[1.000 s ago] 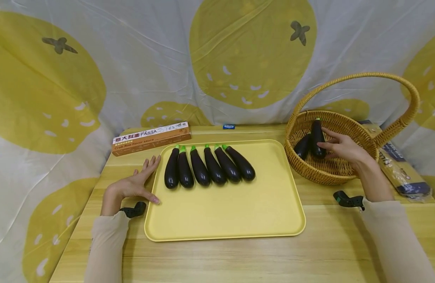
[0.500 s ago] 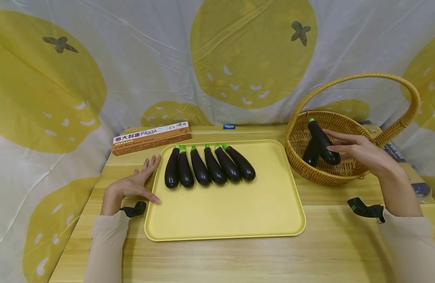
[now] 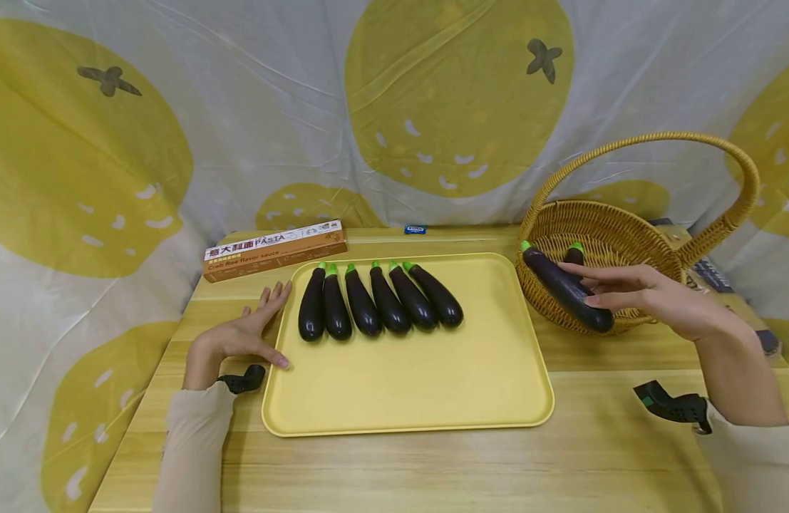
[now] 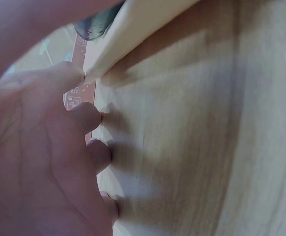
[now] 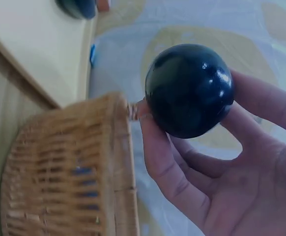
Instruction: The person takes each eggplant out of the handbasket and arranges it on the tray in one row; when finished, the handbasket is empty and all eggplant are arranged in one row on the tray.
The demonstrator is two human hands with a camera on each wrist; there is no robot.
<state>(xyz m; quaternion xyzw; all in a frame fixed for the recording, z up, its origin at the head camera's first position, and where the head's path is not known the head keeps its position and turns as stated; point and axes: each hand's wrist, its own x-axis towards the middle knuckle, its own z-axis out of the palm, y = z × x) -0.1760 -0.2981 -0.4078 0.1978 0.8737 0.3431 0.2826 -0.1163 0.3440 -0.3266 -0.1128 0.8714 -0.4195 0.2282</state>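
In the head view my right hand pinches an eggplant between thumb and fingers, tilted above the near rim of the wicker basket. The round end of that eggplant fills the middle of the right wrist view. Another eggplant lies inside the basket, partly hidden behind the held one. Several eggplants lie in a row on the yellow tray, green stems toward the back. My left hand rests at the tray's left edge, fingers spread and thumb on the rim.
Behind the tray's left corner lies a pasta box. A small blue packet sits at the table's back edge. The basket's tall handle arches over it, and a plastic-wrapped package lies to its right. A patterned cloth hangs behind.
My right hand has lifted the eggplant out of the basket and brought it toward the near rim, tilting it. The other eggplant shifted inside the basket. The left hand stays put.
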